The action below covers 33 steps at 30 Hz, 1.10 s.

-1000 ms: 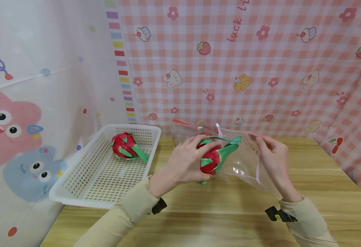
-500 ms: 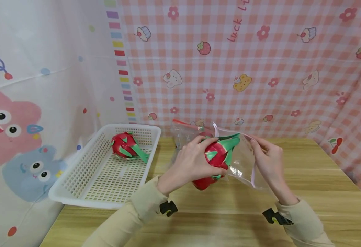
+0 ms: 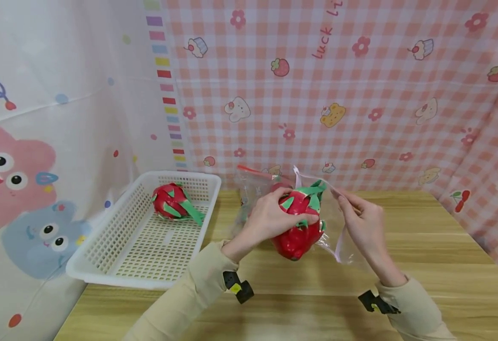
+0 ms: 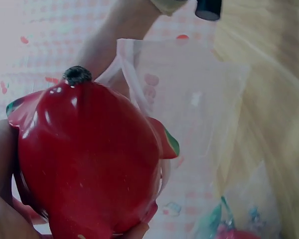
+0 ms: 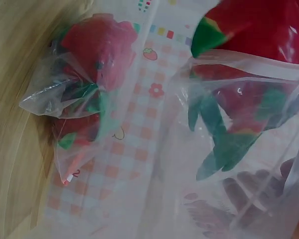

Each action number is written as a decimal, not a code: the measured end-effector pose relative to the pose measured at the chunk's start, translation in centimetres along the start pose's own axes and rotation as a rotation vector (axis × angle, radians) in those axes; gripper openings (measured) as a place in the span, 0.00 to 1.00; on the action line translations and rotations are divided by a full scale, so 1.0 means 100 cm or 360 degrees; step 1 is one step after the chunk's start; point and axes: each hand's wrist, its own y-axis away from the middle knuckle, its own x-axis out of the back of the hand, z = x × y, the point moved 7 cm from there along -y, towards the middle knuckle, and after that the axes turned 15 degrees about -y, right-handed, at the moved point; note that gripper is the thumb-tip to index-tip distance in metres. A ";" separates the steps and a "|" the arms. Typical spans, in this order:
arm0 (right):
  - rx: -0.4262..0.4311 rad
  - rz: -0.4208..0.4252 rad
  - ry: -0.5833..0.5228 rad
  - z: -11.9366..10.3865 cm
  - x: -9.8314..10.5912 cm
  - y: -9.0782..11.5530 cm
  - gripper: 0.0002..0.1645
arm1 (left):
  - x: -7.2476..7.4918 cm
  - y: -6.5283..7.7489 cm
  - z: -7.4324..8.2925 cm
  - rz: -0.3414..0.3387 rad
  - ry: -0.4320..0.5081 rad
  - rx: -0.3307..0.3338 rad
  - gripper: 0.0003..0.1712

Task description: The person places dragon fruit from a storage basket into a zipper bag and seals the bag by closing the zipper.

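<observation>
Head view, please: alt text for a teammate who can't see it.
The left hand holds a red dragon fruit at the mouth of a clear zip bag, whose edge the right hand pinches. Another dragon fruit lies in a white plastic basket on the left; a red-edged clear bag sits behind the left hand.

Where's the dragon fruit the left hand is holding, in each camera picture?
Head: dragon fruit, right of centre, below the middle.
Left wrist: dragon fruit, large, mostly in the left half.
Right wrist: dragon fruit, upper right, cut off by the edges.
Shared landmark: the pale-edged clear bag, in all three.
</observation>
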 end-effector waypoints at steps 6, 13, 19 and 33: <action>0.0004 -0.0032 -0.0026 -0.002 -0.004 0.001 0.16 | -0.007 -0.007 -0.006 -0.0137 0.0296 0.0103 0.41; -0.0031 -0.0107 -0.0027 -0.001 -0.008 0.001 0.17 | -0.009 -0.009 -0.014 -0.0367 0.0618 0.0231 0.36; -0.0057 -0.0143 -0.0034 0.004 -0.009 0.003 0.18 | -0.007 -0.010 -0.019 -0.0533 0.0726 0.0228 0.33; -0.0052 -0.0118 0.0083 -0.001 -0.016 0.005 0.16 | -0.013 -0.006 -0.014 -0.0265 0.0809 0.0326 0.38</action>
